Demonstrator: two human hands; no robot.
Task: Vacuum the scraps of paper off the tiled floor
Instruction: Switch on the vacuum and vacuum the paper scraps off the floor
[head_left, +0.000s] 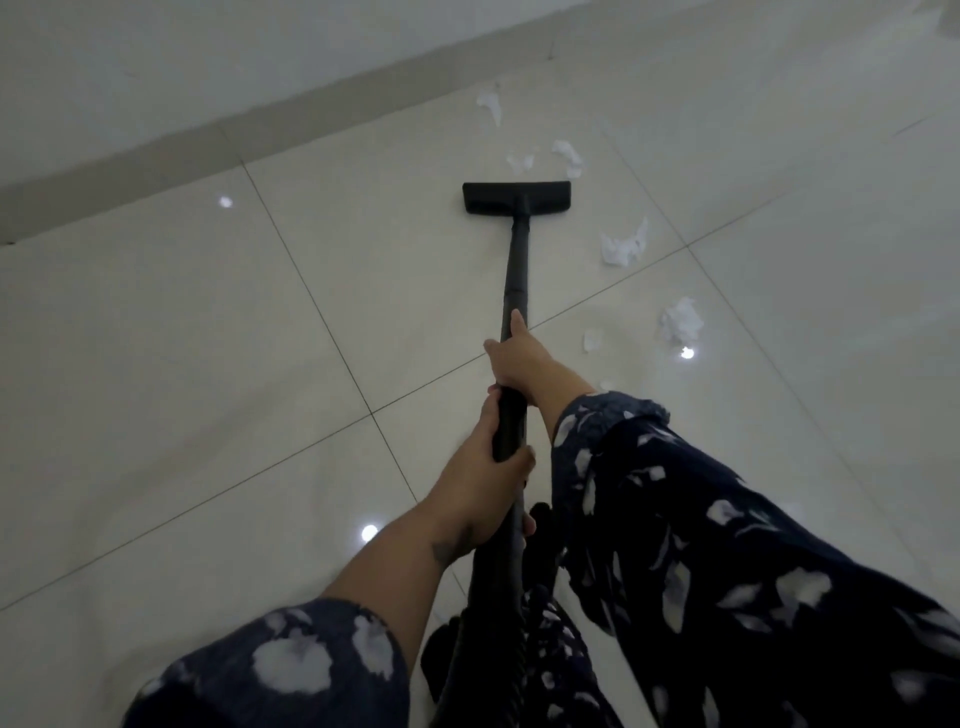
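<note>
You have both hands on the black vacuum wand: your right hand is the forward one, fingers wrapped round the tube with the thumb lying along it, and your left hand grips the thicker section behind it, closer to your body. The wand's long axis runs almost straight away from you, tilted down to the black floor nozzle, which sits flat on the tiled floor with its wide edge crosswise to the wand. What matters for your next stroke is that the paper lies ahead and to the right of that line. Two scraps and lie just beyond the nozzle's far edge, toward its right end; another scrap sits farther on, near the skirting at the foot of the wall. A crumpled piece lies to the right of the wand, and a wad with a small bit lies level with your right hand. So a short push forward should catch the nearest pair, I judge, while the rest needs a swing to the right. The vacuum body and hose are lost beneath your patterned sleeves, and pale scraps blend with glare spots on the glossy tiles, so more may lie unseen.
</note>
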